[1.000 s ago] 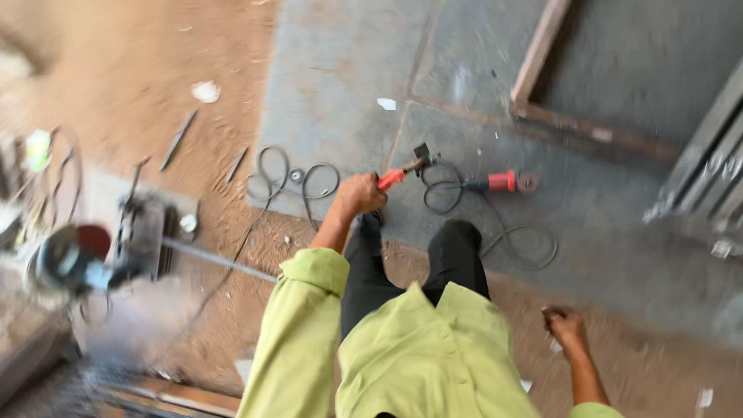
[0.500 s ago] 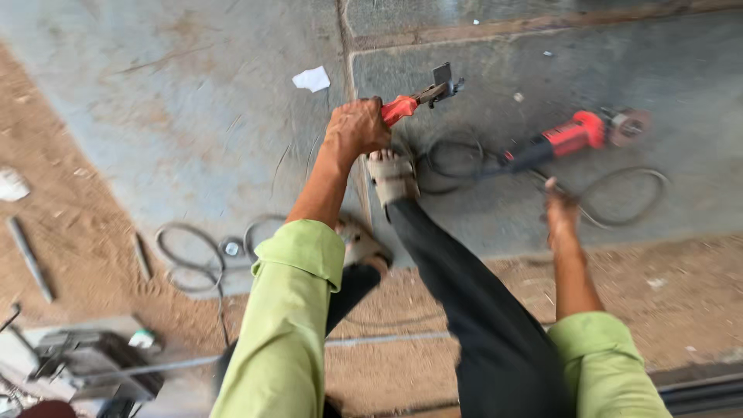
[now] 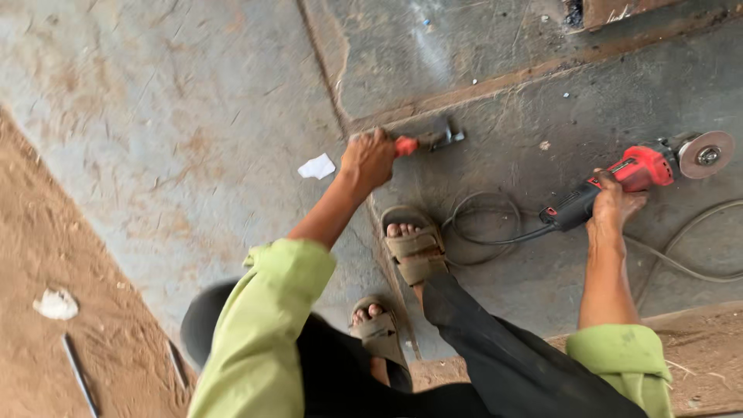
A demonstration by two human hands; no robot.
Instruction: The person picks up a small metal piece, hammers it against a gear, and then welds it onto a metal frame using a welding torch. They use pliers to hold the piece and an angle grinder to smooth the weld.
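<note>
My left hand (image 3: 370, 161) grips the orange handle of a small hammer (image 3: 430, 141), whose dark head points right just above the grey metal sheet (image 3: 193, 131). My right hand (image 3: 613, 206) rests on the black rear grip of a red angle grinder (image 3: 635, 172) lying on the sheet, its disc (image 3: 704, 154) at the far right. The fingers lie over the grip; a full grasp is not clear. The grinder's black cable (image 3: 487, 224) loops between my hand and my front foot.
My sandalled feet (image 3: 410, 248) stand on the sheet near a raised seam (image 3: 495, 81). A white paper scrap (image 3: 317, 166) lies left of the hammer hand. Sandy ground (image 3: 54, 255) borders the sheet at left, with a white lump (image 3: 56, 304) and thin rods (image 3: 77, 371).
The view has swung closer over the sheet. My right hand came down from above the cable onto the grinder's grip. The left hand still holds the hammer.
</note>
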